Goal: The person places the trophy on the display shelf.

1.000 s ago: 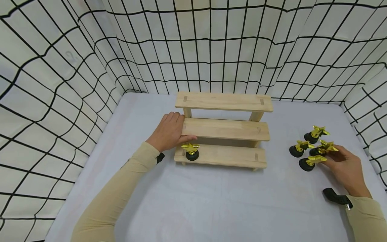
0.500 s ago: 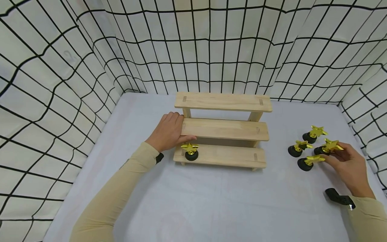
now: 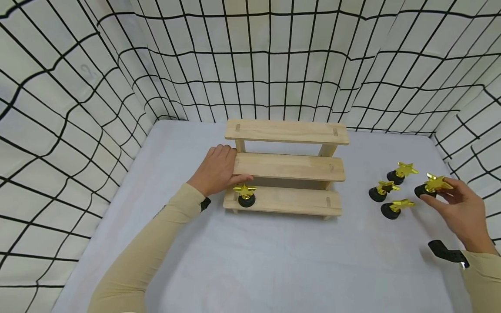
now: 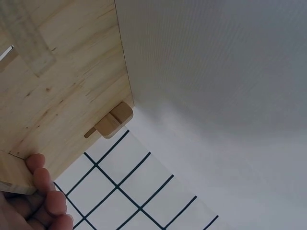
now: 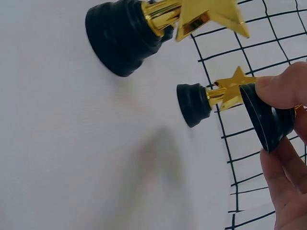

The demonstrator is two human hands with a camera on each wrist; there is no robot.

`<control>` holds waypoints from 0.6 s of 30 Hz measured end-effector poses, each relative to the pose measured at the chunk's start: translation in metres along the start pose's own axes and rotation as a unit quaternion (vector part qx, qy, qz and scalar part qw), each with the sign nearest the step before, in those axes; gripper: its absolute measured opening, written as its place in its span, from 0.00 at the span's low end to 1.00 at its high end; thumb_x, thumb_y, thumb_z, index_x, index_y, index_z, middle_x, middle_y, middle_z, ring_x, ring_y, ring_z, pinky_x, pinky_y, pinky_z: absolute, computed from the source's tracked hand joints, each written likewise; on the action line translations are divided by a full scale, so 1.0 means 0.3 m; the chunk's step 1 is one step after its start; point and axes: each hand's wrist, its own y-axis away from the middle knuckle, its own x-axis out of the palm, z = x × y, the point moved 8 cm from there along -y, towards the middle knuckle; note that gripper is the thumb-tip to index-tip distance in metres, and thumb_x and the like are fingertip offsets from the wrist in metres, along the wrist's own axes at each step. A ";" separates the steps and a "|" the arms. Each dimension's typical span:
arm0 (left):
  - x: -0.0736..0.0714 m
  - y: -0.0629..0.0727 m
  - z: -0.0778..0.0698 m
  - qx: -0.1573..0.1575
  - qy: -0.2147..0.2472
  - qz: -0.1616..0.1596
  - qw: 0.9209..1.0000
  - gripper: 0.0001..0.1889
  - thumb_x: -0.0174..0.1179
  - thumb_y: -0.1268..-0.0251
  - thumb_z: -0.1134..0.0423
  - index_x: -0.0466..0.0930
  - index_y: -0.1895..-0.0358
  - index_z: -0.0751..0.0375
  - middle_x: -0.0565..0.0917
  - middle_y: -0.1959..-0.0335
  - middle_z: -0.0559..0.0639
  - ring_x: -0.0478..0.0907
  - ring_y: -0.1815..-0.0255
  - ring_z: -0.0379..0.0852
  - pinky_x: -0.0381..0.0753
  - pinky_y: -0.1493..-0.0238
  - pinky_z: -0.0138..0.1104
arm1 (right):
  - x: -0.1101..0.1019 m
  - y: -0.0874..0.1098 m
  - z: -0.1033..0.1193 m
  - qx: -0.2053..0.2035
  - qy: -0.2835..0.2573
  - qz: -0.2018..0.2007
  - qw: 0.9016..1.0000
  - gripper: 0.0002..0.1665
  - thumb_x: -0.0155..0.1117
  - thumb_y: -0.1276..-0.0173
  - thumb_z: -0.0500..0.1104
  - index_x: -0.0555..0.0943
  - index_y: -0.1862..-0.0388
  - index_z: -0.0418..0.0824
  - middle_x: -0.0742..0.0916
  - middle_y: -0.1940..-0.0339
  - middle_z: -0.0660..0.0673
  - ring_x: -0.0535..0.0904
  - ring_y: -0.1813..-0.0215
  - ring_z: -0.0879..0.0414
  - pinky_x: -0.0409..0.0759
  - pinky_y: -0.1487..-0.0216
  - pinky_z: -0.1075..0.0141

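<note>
My left hand (image 3: 217, 171) grips the left end of the middle step of a three-tier wooden shelf (image 3: 289, 167); in the left wrist view its fingers (image 4: 42, 179) curl round the edge of the board. On the bottom step, just below that thumb, stands a gold star trophy (image 3: 246, 196) with a black base. At the right, my right hand (image 3: 463, 208) pinches another star trophy (image 3: 426, 188) between thumb and fingers. In the right wrist view the black base (image 5: 268, 117) of this held trophy is tilted, its underside edge showing off the table.
Three more star trophies stand close together left of the right hand: a back one (image 3: 401, 172), a left one (image 3: 383, 190) and a front one (image 3: 396, 208). A white cloth (image 3: 274, 261) covers the table. Black grid panels (image 3: 270, 56) rise behind and at both sides.
My right hand has taken one trophy out of the cluster, lifting it and moving it to the right. The left hand keeps its grip on the shelf.
</note>
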 end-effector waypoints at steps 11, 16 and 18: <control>-0.001 0.003 0.001 0.001 -0.001 -0.012 1.000 0.45 0.55 0.37 0.23 0.76 0.50 0.71 0.79 0.62 0.59 0.75 0.58 0.57 0.73 0.56 0.44 | -0.053 0.004 0.090 -0.043 -0.003 -0.027 0.999 0.38 0.71 0.30 0.41 0.68 0.24 0.38 0.68 0.50 0.80 0.64 0.49 0.85 0.63 0.40 0.93; 0.000 0.004 0.002 0.002 0.001 -0.011 1.000 0.46 0.54 0.36 0.22 0.76 0.49 0.71 0.80 0.61 0.59 0.75 0.58 0.57 0.73 0.55 0.44 | -0.067 0.009 0.122 -0.050 0.001 -0.031 0.998 0.38 0.71 0.30 0.39 0.68 0.24 0.37 0.67 0.50 0.80 0.64 0.49 0.85 0.63 0.39 0.93; 0.000 0.004 0.004 0.000 0.005 -0.009 1.000 0.47 0.51 0.35 0.21 0.76 0.49 0.71 0.80 0.61 0.60 0.75 0.57 0.57 0.73 0.55 0.44 | -0.074 0.009 0.137 -0.054 0.001 -0.033 0.998 0.38 0.71 0.30 0.39 0.68 0.24 0.36 0.67 0.49 0.80 0.64 0.49 0.85 0.63 0.39 0.93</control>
